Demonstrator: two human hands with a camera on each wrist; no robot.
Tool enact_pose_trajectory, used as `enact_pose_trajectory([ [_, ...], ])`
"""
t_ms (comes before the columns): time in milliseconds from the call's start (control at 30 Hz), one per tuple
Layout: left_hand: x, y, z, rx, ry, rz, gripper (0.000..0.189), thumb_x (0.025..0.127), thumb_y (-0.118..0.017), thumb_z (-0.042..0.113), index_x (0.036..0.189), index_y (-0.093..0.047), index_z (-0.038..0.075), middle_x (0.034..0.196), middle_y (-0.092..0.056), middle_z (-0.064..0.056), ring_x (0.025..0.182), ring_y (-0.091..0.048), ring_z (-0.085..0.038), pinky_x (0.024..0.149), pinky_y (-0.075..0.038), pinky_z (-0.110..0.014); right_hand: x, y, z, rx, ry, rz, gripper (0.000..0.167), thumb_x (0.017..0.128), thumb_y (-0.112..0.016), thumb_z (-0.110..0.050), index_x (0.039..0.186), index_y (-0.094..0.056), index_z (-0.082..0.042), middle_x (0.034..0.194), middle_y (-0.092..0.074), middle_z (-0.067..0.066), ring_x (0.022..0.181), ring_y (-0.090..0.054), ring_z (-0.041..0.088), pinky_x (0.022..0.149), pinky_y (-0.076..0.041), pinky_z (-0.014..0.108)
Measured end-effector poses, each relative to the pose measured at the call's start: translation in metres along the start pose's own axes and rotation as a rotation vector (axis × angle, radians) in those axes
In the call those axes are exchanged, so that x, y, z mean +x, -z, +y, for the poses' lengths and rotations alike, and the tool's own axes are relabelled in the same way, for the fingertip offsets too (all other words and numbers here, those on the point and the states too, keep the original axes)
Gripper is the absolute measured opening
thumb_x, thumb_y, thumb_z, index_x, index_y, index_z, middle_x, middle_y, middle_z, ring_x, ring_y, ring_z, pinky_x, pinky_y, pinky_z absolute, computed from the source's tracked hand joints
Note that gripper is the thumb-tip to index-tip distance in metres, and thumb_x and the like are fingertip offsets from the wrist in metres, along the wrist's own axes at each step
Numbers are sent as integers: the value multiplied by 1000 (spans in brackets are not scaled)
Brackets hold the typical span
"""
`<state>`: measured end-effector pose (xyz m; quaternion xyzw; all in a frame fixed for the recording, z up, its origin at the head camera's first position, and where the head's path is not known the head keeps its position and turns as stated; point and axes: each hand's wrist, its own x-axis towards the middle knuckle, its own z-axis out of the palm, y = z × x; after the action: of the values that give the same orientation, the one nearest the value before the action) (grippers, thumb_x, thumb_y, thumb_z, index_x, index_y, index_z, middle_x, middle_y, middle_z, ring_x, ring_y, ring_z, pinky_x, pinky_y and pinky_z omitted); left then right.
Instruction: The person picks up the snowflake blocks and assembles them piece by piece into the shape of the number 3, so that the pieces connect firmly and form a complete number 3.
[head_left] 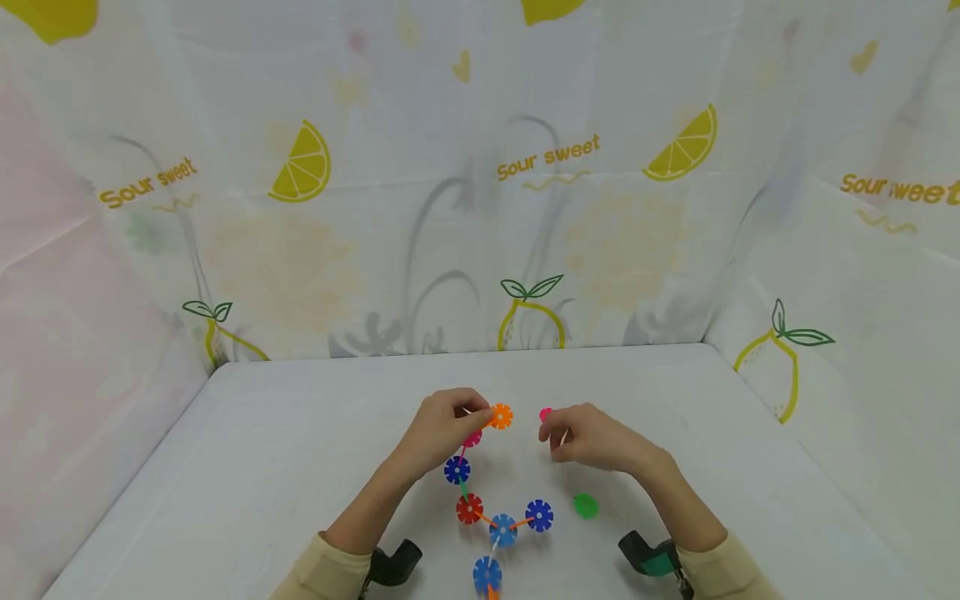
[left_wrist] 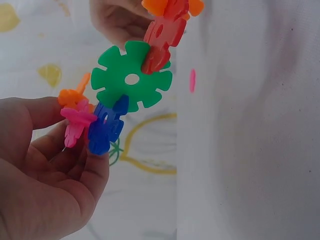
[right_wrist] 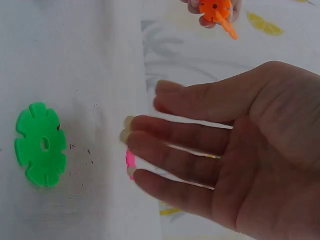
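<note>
My left hand (head_left: 446, 425) grips the upper end of a chain of notched snowflake discs. Near its fingertips are an orange disc (head_left: 501, 416) and a pink disc (left_wrist: 79, 120); a blue disc (left_wrist: 106, 127) and a green disc (left_wrist: 112, 75) link on in the left wrist view. From there the chain runs down past a red disc (head_left: 469, 508) to light blue and dark blue ones. To the right, my right hand (head_left: 592, 437) has loosely extended fingers and holds nothing visible. Its fingertips overlap a loose pink disc (right_wrist: 130, 161); whether they touch it, I cannot tell.
A loose green disc (head_left: 586, 506) lies on the white table (head_left: 300, 467) below my right hand. Printed cloth (head_left: 420, 208) with lemon drawings encloses the table at the back and sides. Black wrist-worn devices (head_left: 396, 563) sit by both sleeves.
</note>
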<state>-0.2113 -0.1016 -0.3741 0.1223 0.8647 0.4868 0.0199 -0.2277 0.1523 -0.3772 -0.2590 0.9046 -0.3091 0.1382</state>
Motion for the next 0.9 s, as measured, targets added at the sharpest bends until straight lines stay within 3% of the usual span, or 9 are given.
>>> enact_pose_trajectory([
  [233, 0, 4, -1, -2, 15, 17, 12, 95, -66, 26, 96, -72, 16, 93, -71, -12, 73, -59, -17, 65, -52, -29, -12, -1, -8, -213, -199, -166, 24, 70, -84, -9, 85, -66, -16, 78, -60, -1, 77, -53, 18, 67, -47, 36],
  [400, 0, 5, -1, -4, 24, 25, 11, 95, -66, 25, 95, -72, 16, 93, -71, -13, 73, -59, -17, 65, -52, -29, -14, -7, -13, -300, -294, -202, 31, 66, -88, -14, 80, -61, -16, 77, -58, 0, 78, -52, 19, 69, -45, 37],
  [700, 1, 6, -2, -4, 15, 36, 12, 94, -67, 26, 94, -73, 16, 89, -71, -5, 75, -60, -17, 66, -53, -29, -15, -14, -15, -329, -313, -188, 28, 65, -86, -6, 71, -59, -13, 71, -57, 1, 72, -51, 19, 64, -43, 35],
  [900, 1, 6, -3, -10, 19, 30, 12, 94, -66, 25, 94, -73, 16, 93, -72, -11, 74, -60, -17, 66, -53, -29, -14, -16, -15, -315, -294, -180, 25, 66, -85, -6, 65, -61, -13, 67, -58, 0, 67, -51, 17, 60, -42, 32],
])
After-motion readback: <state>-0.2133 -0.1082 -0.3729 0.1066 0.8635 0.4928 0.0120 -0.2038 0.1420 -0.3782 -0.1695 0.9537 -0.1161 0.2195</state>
